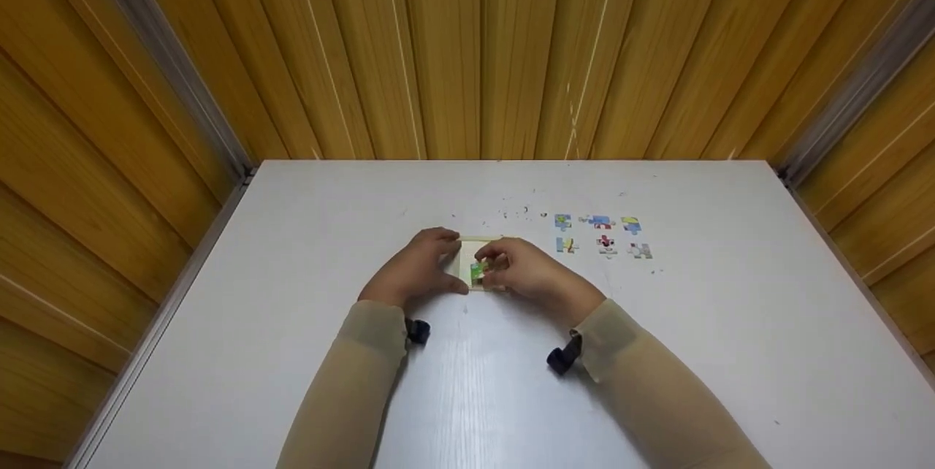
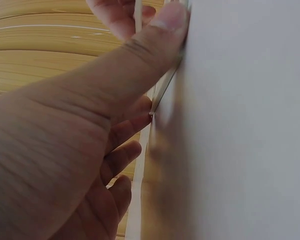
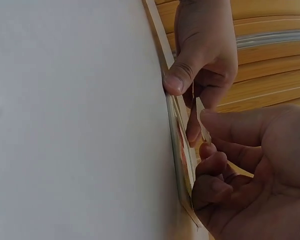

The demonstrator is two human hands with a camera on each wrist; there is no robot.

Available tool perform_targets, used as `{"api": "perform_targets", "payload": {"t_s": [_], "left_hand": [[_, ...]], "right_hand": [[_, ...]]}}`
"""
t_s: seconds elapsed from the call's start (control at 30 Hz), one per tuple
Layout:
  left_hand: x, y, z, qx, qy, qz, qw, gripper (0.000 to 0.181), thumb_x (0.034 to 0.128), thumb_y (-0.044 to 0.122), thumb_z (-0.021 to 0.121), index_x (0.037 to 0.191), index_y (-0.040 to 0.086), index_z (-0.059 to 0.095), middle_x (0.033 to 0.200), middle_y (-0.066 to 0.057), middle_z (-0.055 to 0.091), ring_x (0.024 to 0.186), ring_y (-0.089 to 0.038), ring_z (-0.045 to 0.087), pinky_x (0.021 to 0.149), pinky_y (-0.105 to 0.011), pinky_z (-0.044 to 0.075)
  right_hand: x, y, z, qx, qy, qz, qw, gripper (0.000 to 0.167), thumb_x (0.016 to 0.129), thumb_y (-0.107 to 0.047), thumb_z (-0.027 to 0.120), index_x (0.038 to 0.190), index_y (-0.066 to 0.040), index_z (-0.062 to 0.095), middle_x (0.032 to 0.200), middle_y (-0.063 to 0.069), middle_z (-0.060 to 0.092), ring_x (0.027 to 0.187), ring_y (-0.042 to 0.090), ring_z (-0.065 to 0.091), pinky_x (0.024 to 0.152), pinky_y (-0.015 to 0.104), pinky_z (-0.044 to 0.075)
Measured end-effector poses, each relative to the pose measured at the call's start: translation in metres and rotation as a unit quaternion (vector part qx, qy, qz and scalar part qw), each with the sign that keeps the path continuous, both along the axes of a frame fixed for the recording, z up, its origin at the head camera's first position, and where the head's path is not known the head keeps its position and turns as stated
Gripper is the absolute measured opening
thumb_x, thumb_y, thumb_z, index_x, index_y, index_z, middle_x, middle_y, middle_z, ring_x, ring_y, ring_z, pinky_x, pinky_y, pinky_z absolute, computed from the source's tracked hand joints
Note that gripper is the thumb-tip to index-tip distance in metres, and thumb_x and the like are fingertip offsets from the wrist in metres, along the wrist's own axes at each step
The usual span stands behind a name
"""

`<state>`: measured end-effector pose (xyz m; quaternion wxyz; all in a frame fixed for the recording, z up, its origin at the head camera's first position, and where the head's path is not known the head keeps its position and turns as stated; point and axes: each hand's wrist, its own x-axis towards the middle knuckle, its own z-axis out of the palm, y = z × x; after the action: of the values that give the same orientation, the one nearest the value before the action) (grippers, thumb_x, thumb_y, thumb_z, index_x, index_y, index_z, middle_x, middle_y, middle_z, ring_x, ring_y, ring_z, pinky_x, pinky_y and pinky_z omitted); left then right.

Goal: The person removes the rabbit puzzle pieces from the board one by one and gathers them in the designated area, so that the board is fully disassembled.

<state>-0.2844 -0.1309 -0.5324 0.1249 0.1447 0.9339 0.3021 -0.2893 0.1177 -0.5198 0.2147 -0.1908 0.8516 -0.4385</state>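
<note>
A small pale-rimmed puzzle tray [image 1: 465, 258] lies flat on the white table. My left hand [image 1: 416, 268] grips its left side, thumb at the near edge and fingers at the far edge. In the left wrist view the left thumb [image 2: 157, 42] presses against the tray's rim. Above the tray, my right hand [image 1: 529, 269] pinches a green puzzle piece [image 1: 478, 273] between thumb and fingers. The right wrist view shows this piece [image 3: 203, 122] edge-on, tilted and apart from the tray. Part of the tray is hidden under the right hand.
Several loose puzzle pieces lie in two rows to the right of the tray, among them a blue and red one [image 1: 602, 222] and a grey one [image 1: 640, 251]. Dark specks dot the table [image 1: 292, 235]. Yellow wood-look panels [image 1: 467, 52] stand behind it.
</note>
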Motion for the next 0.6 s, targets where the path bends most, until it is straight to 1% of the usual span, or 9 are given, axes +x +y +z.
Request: {"api": "perform_targets", "payload": {"t_s": [0.03,0.1,0.2,0.27,0.37,0.47,0.6], "left_hand": [[-0.001,0.001,0.0,-0.001,-0.002,0.001,1.0,0.092,0.0872,0.033,0.101,0.165,0.011,0.059,0.179,-0.007,0.047,0.174,-0.032,0.032,0.142,-0.05,0.033],[-0.001,0.002,0.002,0.0,-0.006,0.005,1.0,0.092,0.0866,0.032,0.102,0.165,0.011,0.059,0.179,-0.006,0.047,0.174,-0.032,0.033,0.142,-0.05,0.033],[-0.001,0.004,0.002,0.007,-0.017,0.015,0.9997,0.093,0.0853,0.03,0.103,0.165,0.012,0.059,0.179,-0.005,0.047,0.174,-0.031,0.032,0.143,-0.05,0.032],[-0.001,0.004,0.003,0.013,-0.022,0.022,0.9994,0.093,0.0845,0.029,0.103,0.165,0.013,0.06,0.179,-0.004,0.046,0.174,-0.032,0.032,0.143,-0.05,0.031],[-0.001,0.004,0.004,0.022,-0.027,0.031,0.9989,0.092,0.0835,0.026,0.104,0.164,0.014,0.061,0.179,-0.004,0.046,0.175,-0.031,0.031,0.143,-0.05,0.03],[-0.001,0.003,0.005,0.024,-0.029,0.035,0.9987,0.093,0.0834,0.026,0.104,0.164,0.014,0.061,0.179,-0.004,0.046,0.175,-0.031,0.031,0.144,-0.05,0.03],[-0.001,0.001,0.005,0.023,-0.022,0.027,0.9991,0.091,0.0843,0.025,0.103,0.164,0.012,0.061,0.179,-0.006,0.046,0.174,-0.032,0.031,0.143,-0.049,0.03]], "right_hand": [[0.0,0.005,0.002,0.004,0.002,-0.004,1.0,0.041,0.103,-0.012,0.08,0.144,-0.009,0.073,0.134,0.013,0.071,0.118,0.023,0.064,0.097,0.034,0.053],[0.002,0.015,0.006,0.015,0.007,-0.01,0.9998,0.041,0.105,-0.014,0.079,0.145,-0.012,0.073,0.139,0.012,0.069,0.117,0.024,0.062,0.098,0.035,0.051],[0.004,0.032,0.011,0.036,0.021,-0.012,0.9991,0.041,0.106,-0.015,0.078,0.147,-0.014,0.072,0.141,0.012,0.068,0.106,0.022,0.062,0.087,0.033,0.053],[0.005,0.043,0.014,0.04,0.021,-0.015,0.9988,0.041,0.107,-0.014,0.077,0.147,-0.014,0.071,0.141,0.012,0.067,0.097,0.02,0.06,0.078,0.031,0.053],[0.005,0.059,0.018,0.044,0.019,-0.022,0.9986,0.041,0.106,-0.013,0.078,0.147,-0.014,0.071,0.14,0.012,0.066,0.092,0.019,0.059,0.071,0.028,0.053],[0.005,0.072,0.02,0.047,0.018,-0.033,0.9982,0.042,0.105,-0.013,0.078,0.147,-0.015,0.072,0.139,0.012,0.066,0.091,0.02,0.059,0.072,0.029,0.053],[0.004,0.086,0.02,0.049,0.027,-0.045,0.9974,0.042,0.104,-0.013,0.079,0.146,-0.014,0.072,0.139,0.013,0.068,0.092,0.02,0.058,0.075,0.03,0.052]]}}
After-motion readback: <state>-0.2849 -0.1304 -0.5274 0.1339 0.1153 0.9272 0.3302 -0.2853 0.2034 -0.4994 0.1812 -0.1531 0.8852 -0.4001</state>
